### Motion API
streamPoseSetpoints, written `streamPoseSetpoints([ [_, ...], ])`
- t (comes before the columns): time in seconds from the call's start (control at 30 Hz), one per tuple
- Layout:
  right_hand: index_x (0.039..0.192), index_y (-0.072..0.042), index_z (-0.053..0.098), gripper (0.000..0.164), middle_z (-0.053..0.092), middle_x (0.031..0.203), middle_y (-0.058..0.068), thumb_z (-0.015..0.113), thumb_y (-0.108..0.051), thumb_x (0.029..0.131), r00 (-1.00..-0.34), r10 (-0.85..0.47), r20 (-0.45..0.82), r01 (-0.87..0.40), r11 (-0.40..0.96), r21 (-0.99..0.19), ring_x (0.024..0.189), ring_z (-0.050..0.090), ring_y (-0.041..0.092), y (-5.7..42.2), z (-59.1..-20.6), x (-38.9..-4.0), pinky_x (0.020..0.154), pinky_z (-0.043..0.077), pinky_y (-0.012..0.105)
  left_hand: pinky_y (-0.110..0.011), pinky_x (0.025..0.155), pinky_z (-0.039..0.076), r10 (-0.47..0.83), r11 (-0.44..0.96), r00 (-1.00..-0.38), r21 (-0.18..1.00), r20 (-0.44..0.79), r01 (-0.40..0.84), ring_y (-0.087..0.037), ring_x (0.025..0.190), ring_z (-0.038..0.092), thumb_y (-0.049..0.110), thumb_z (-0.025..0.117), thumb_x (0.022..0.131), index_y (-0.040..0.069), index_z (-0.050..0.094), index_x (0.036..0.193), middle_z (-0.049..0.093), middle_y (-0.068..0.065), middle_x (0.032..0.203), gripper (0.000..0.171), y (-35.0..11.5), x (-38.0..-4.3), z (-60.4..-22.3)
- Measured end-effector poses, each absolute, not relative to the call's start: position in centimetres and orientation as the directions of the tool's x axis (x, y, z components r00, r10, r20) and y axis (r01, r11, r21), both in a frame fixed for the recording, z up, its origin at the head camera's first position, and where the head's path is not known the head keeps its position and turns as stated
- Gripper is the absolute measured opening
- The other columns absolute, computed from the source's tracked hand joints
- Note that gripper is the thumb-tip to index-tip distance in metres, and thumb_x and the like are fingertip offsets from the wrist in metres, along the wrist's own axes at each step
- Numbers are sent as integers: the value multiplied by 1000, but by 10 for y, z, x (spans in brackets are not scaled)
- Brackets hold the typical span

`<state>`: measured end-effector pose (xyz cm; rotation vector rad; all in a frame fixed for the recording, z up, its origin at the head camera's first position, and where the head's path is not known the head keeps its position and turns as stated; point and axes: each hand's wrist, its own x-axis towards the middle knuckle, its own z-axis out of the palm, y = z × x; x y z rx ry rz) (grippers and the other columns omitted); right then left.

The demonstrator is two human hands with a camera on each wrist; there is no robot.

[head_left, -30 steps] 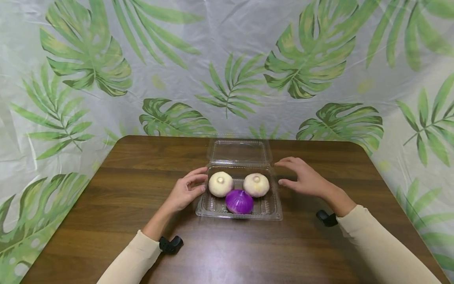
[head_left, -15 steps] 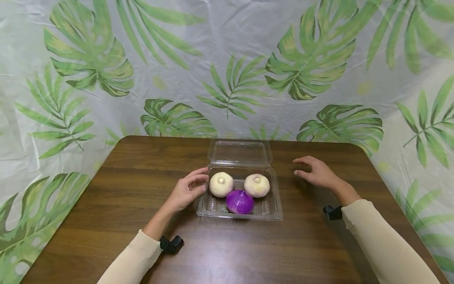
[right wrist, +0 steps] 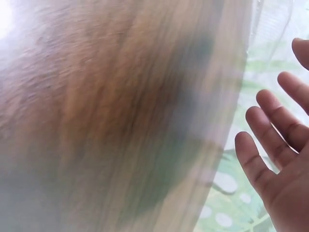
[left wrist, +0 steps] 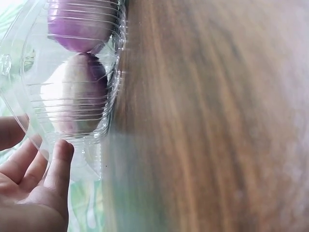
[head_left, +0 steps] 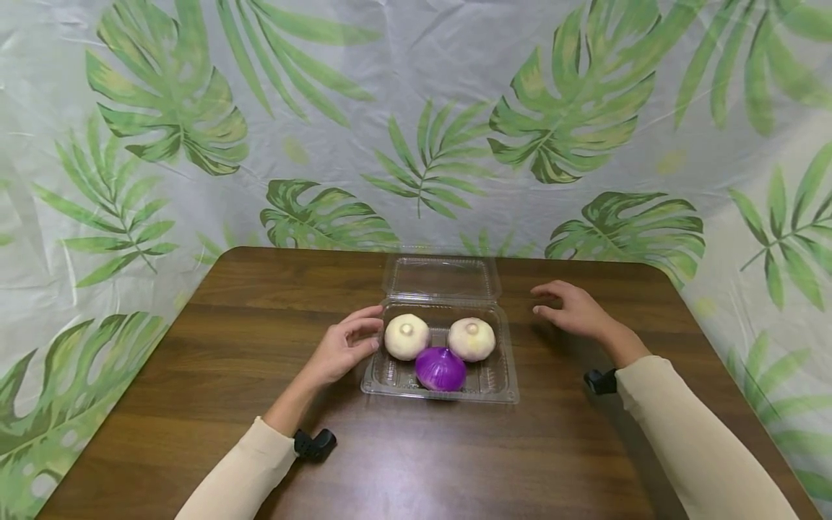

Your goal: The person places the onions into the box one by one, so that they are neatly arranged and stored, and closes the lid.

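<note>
An open clear plastic clamshell container rests on the table, its lid folded back. Inside sit a glossy purple onion in front and two pale, round onions behind it, the left one and the right one, each with a nub on top. My left hand has relaxed, slightly bent fingers at the container's left side; in the left wrist view its fingertips are right at the clear rim. To the right of the container, my right hand hovers apart from it, fingers spread and holding nothing.
The brown wooden table has rounded far corners. Behind it hangs a pale sheet printed with green leaves. A black wrist camera sits on the left wrist, another device on the right.
My right hand has moved away to the right from the container's right side, then slightly back left. The left hand, container and onions have stayed in place.
</note>
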<state>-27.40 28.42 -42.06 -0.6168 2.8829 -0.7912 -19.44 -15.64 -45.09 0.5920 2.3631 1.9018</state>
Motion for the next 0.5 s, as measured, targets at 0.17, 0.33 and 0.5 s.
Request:
streamPoseSetpoints([
  [0.17,138,-1,53,48,55,139,25,58,-28,99,-924,-381,-21,-312,787,-532,127,54,44,276,-419,-287,103,47,60,-42,111,46,324,168,-926,952,192,256,-44,133,50,-9,62,88,-17,57,124,43,-24,152,37,-157,-195,-450],
  [0.33,146,-2,45,54,49,146,25,50,-35,103,-929,-346,-128,-201,765,-612,131,49,45,264,-416,-301,104,46,59,-37,110,48,325,174,-924,947,203,269,-46,132,50,-10,62,88,-18,56,124,42,-25,152,37,-157,-194,-450],
  [0.5,152,-1,34,59,41,151,28,45,-35,105,-915,-321,-245,-26,652,-758,133,49,44,253,-418,-314,108,47,55,-34,108,50,336,168,-918,946,210,278,-46,131,50,-10,61,89,-19,55,124,41,-27,152,37,-156,-195,-452],
])
